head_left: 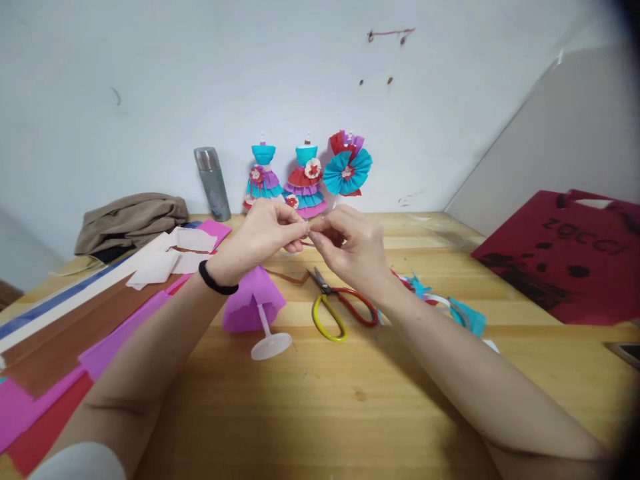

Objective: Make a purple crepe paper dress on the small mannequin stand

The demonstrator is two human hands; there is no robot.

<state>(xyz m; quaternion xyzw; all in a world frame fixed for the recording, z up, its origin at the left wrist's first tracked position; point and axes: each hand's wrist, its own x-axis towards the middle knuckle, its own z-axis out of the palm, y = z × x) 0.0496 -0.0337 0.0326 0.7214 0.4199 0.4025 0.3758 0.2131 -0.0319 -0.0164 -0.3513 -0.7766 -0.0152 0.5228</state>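
Above and beyond the scissors [327, 291], we have both hands at fine work: the left hand [267, 233] and the right hand [353, 247] meet with thumb and finger pressed together, pinching between them a small pale piece [307, 227], too tiny for us to name. For doing this well, we should grip lightly near its edges, keep the wrists calm, and let one hand hold firm while the other makes the small movement. Left of the scissors we see a purple paper skirt [253, 300], soft and flared like a cone, with a whitish stand [271, 347], seemingly plastic, having a thin stem and a round flat base. Farther left of them lie long coloured sheets [80, 320], smooth and matte; behind them, paper dresses [306, 179] show layered, pleated ruffles in blue, red and purple.
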